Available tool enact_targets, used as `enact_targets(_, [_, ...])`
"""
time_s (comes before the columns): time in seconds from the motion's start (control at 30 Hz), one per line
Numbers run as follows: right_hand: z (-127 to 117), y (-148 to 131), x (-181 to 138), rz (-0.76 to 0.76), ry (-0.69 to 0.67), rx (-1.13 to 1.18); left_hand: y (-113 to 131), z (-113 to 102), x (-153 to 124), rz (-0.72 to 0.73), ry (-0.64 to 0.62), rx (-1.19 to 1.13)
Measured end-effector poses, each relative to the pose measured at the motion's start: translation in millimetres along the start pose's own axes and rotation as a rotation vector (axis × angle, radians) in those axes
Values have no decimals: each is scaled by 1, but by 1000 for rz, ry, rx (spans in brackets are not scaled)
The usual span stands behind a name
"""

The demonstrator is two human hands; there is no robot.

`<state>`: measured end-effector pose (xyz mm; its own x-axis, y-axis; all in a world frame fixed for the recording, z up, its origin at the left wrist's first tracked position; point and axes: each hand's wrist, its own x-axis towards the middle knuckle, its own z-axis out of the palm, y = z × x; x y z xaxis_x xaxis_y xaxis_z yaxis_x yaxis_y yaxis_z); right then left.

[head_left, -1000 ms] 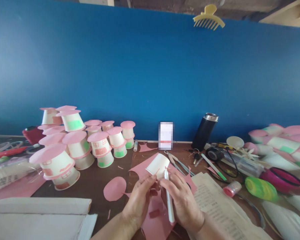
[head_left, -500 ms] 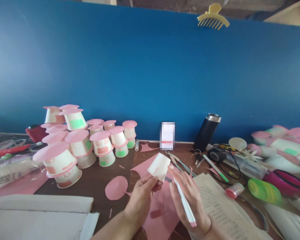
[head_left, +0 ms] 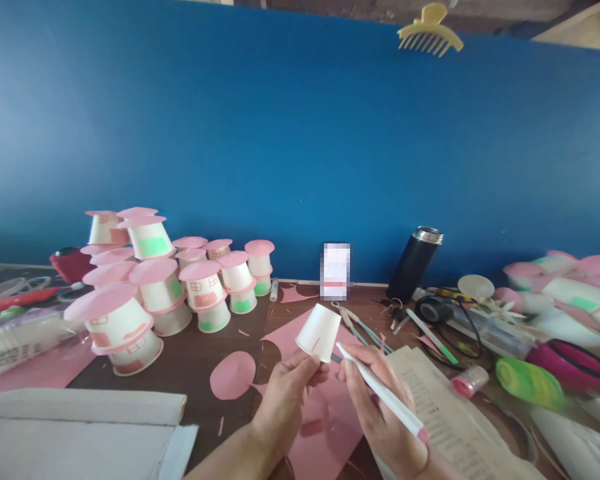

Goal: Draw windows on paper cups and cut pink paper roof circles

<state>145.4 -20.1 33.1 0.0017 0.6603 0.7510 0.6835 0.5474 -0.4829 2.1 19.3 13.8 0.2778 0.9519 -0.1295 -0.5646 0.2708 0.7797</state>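
My left hand [head_left: 286, 399] pinches the rim of a small white paper cup [head_left: 319, 331], held upside down above a pink paper sheet [head_left: 325, 427]. My right hand [head_left: 380, 410] grips a white pen with a pink cap [head_left: 383, 393]. The pen's tip points at the lower edge of the cup. Both hands hover over the brown table near its front edge.
Several white cups with pink paper lids [head_left: 155, 287] are stacked at the left. A pink paper circle [head_left: 232, 375] lies beside my left hand. Scissors [head_left: 360, 325], a black flask [head_left: 414, 263], a tape roll [head_left: 430, 309], a printed paper [head_left: 445, 413] and more cups [head_left: 565, 283] lie to the right.
My right hand has turned the pen from upright to slanting, its tip now at the cup. The cup has been raised a little and tipped more upright.
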Motion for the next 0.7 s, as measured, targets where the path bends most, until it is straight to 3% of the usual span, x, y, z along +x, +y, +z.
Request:
enact_targets(0.27, [2, 2, -1, 86, -40, 96, 2, 5, -3, -47, -18, -2])
enact_targets(0.7, [2, 2, 0, 68, -45, 61, 4, 6, -5, -78, -81, 33])
